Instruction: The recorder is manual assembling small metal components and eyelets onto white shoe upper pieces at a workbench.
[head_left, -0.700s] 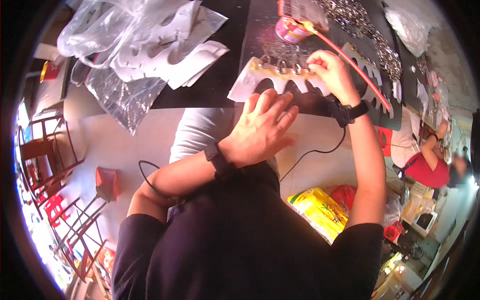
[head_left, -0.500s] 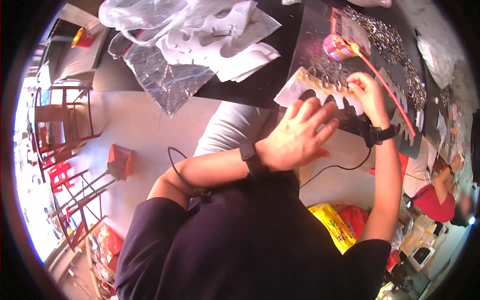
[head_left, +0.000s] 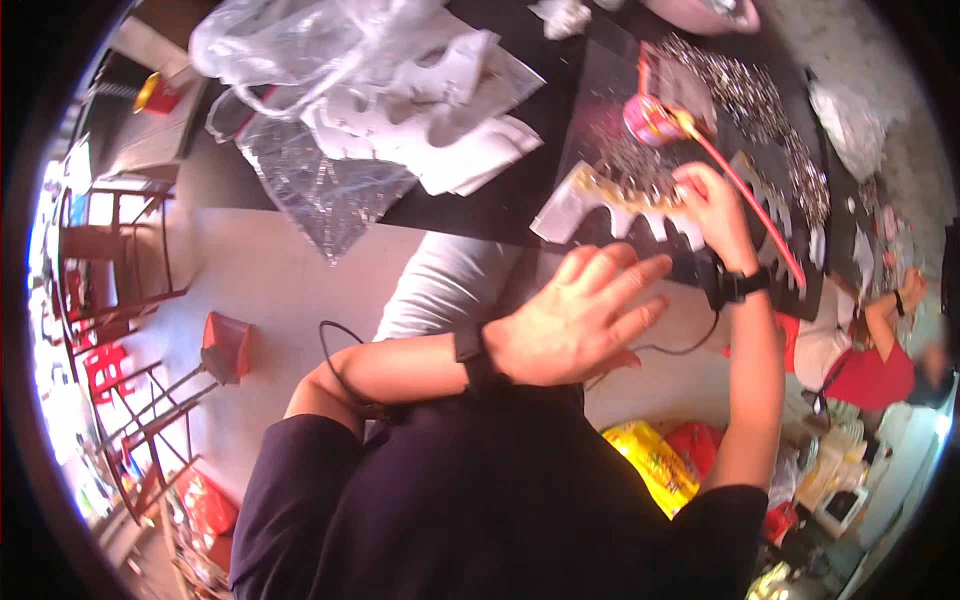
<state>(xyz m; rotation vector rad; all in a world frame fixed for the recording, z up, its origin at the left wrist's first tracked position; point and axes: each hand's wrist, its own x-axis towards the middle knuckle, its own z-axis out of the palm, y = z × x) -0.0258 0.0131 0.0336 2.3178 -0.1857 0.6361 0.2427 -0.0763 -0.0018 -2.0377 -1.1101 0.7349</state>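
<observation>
A white card (head_left: pixel 562 214) with a scalloped near edge and a yellowish far edge lies near the table's front edge. Several small metal rings (head_left: pixel 628 182) stand in a row along its far edge. At the card's right end, my right hand (head_left: pixel 716 208) pinches with thumb and forefinger; what sits between the fingertips is too small to make out. My left hand (head_left: pixel 580 318) hovers in front of the card, palm down, its fingers stretched and apart, holding nothing. Beyond the card, loose small metal pieces (head_left: pixel 632 152) lie on clear plastic.
A pink round tub (head_left: pixel 650 120) with a red stick (head_left: pixel 752 198) stands behind my right hand. Heaped metal chain (head_left: pixel 745 95) covers the table's right side. White cut cards (head_left: pixel 430 140) and plastic bags (head_left: pixel 325 185) lie at left. Another person (head_left: pixel 868 370) sits at far right.
The view has shifted, so the table sits lower and slightly left. My left hand has drawn back a little from the card. My right hand keeps pinching at the card's right end.
</observation>
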